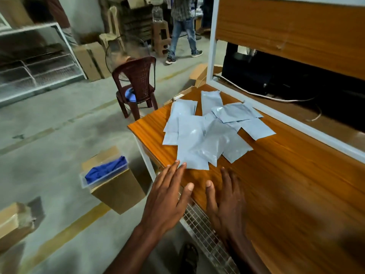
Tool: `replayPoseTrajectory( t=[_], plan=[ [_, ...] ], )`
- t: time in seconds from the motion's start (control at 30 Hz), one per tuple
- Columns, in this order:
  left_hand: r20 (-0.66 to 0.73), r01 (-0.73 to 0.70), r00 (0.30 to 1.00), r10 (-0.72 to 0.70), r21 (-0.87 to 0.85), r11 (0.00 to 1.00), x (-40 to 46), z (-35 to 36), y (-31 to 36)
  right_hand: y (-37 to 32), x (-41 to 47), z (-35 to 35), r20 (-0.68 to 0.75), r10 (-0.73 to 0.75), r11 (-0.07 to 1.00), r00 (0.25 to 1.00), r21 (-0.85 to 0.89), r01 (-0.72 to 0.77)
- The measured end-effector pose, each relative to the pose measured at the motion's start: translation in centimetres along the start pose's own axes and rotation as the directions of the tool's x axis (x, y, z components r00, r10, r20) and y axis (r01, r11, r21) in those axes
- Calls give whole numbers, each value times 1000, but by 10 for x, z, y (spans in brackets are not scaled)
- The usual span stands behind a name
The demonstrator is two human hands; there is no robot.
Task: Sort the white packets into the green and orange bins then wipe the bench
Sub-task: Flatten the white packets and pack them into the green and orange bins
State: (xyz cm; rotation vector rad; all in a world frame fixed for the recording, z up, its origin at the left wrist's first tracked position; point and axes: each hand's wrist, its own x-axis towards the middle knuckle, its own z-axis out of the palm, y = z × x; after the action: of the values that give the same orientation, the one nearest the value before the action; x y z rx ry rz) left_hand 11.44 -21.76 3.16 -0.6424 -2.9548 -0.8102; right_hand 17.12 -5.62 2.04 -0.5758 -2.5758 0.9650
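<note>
Surface (276, 175) of orange wood carries a loose heap of white packets (205, 133) near its corner; a careless sweep could spill them to the floor. Left hand (167, 196) and right hand (225, 202) reach in, fingers straight and spread, holding nothing. A clear box (104, 173) below holds blue cloth (104, 169); no green or orange bins show.

Bare bench (286, 175) right of packets (205, 135)

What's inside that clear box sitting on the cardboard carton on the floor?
The clear box holds a crumpled blue cloth, which shows through its open top and walls. Anything beneath the cloth is covered, so I cannot tell whether something else lies under it.
</note>
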Motion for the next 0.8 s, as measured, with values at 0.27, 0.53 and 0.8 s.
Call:
replayPoseTrajectory(
  t=[0.27,0.53,0.8],
  plan=[
    [36,11,999,-12,8,1000,106,17,-15,-21,106,41,-51,102,991,993,-87,-106],
    [99,-71,993,57,154,986,220,65,-33,-6,197,73,50,196,966,979,-182,-184],
    [128,-271,962,243,297,916,252,86,-70,6,216,76,197,202,910,960,-399,-109]
  ],
)
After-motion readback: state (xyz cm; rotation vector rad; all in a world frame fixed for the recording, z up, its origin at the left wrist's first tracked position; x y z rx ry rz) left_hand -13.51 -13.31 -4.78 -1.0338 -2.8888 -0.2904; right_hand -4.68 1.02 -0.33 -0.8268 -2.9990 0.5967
